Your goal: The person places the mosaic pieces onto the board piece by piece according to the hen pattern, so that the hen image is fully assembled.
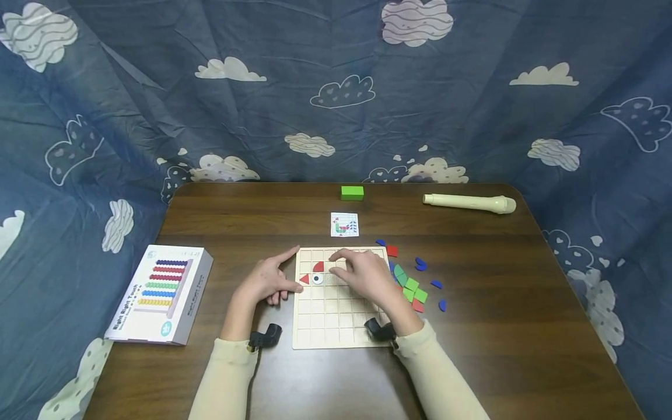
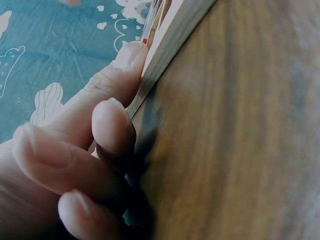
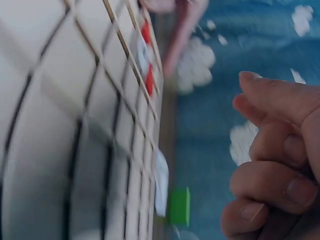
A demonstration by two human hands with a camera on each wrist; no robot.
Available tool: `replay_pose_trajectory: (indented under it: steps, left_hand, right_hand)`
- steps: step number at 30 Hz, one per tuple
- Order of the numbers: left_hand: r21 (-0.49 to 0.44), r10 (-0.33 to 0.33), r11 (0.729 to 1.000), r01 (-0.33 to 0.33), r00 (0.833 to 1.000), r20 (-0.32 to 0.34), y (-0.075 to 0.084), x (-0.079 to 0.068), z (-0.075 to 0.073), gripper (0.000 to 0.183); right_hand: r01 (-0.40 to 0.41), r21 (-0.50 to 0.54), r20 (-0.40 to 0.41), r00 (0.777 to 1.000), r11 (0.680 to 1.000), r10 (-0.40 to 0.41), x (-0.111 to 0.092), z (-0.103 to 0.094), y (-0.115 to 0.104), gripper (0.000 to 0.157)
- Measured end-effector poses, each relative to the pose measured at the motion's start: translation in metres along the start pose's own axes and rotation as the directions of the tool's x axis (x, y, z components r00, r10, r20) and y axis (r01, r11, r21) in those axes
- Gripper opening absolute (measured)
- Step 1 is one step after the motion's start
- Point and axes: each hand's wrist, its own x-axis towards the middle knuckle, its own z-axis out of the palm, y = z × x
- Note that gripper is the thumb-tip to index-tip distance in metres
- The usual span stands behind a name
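Observation:
A square wooden grid board (image 1: pixel 315 321) lies on the table. My left hand (image 1: pixel 264 281) is at its left side, the index finger stretched to the upper left corner and the thumb at the left edge, other fingers bent beneath. On the board sit a red quarter-circle piece (image 1: pixel 318 266), a red triangle piece (image 1: pixel 304 279) and a white piece with a black dot (image 1: pixel 317 279). Over the board's upper middle hovers my right hand (image 1: pixel 369 278), thumb and index apart. Nothing shows between those fingers, and the right wrist view has its other fingers loosely curled (image 3: pixel 270 180).
Green squares (image 1: pixel 412 284), blue half-rounds (image 1: pixel 436 284) and red squares (image 1: pixel 392 251) lie right of the board. Behind it are a pattern card (image 1: pixel 344 224) and a green block (image 1: pixel 352 193). A cream microphone-shaped stick (image 1: pixel 469 202) lies back right, a bead-toy box (image 1: pixel 157 294) left.

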Motion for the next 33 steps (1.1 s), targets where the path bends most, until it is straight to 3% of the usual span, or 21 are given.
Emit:
replay_pose_trajectory:
  steps: [5,10,16,23,33]
  left_hand:
    - [-0.004,0.006,1.0,-0.006,1.0,0.005,0.001,0.0,0.0,0.106]
    - [-0.006,0.007,1.0,-0.007,1.0,0.018,-0.001,0.0,-0.002,0.105]
    - [-0.019,0.018,1.0,-0.017,0.999,0.048,-0.003,0.0,-0.001,0.106]
    - [0.002,0.03,1.0,-0.03,0.997,0.07,-0.005,0.001,-0.002,0.11]
    - [-0.002,-0.004,1.0,0.004,0.998,0.064,-0.004,0.0,-0.001,0.11]
  right_hand:
    - [-0.072,0.077,-0.098,0.992,0.994,0.079,-0.028,-0.03,0.04,0.023]
    - [-0.179,0.137,-0.155,0.968,0.974,0.199,-0.064,-0.048,0.088,0.026]
    - [-0.327,0.109,-0.08,0.939,0.939,0.336,-0.106,-0.055,0.133,0.032]
    - [-0.416,0.024,0.06,0.908,0.909,0.414,-0.118,-0.048,0.148,0.039]
    - [-0.409,-0.011,0.063,0.911,0.913,0.408,-0.113,-0.043,0.147,0.038]
